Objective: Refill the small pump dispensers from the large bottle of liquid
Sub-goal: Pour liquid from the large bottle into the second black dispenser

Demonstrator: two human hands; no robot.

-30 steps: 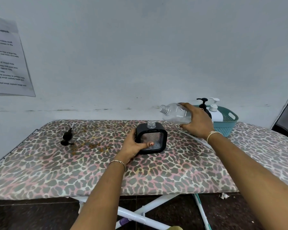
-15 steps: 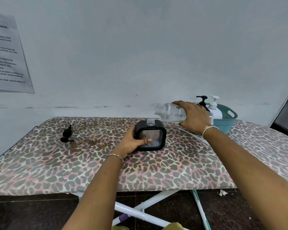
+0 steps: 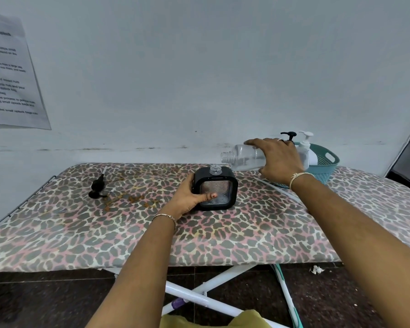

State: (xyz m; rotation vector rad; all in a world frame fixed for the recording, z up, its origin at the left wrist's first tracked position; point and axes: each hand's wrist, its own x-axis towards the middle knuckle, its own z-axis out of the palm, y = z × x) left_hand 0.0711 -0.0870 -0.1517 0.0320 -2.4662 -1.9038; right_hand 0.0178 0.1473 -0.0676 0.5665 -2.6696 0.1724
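Dispenser (image 3: 214, 189): square, black-framed, neck uncapped; clear bottle (image 3: 244, 157) held sideways nearby.

This is looking like a plain room at home, doing duty as a makeshift work spot. An ironing board (image 3: 199, 245) is serving as the table, standing on a dark tiled floor (image 3: 45, 299) against a pale wall (image 3: 199, 79). A printed sheet (image 3: 10, 74) is hanging there, and a basket (image 3: 329, 159) is holding pump bottles (image 3: 305, 141).

One wide-angle view, worn on the person's head, looks forward and down at the leopard-print fabric-covered worktop (image 3: 199, 245). It is near enough that the left hand (image 3: 189, 197) and right hand (image 3: 279, 159) reach its middle. A pale painted wall (image 3: 199, 79) stands behind and dark floor (image 3: 45, 299) lies below.
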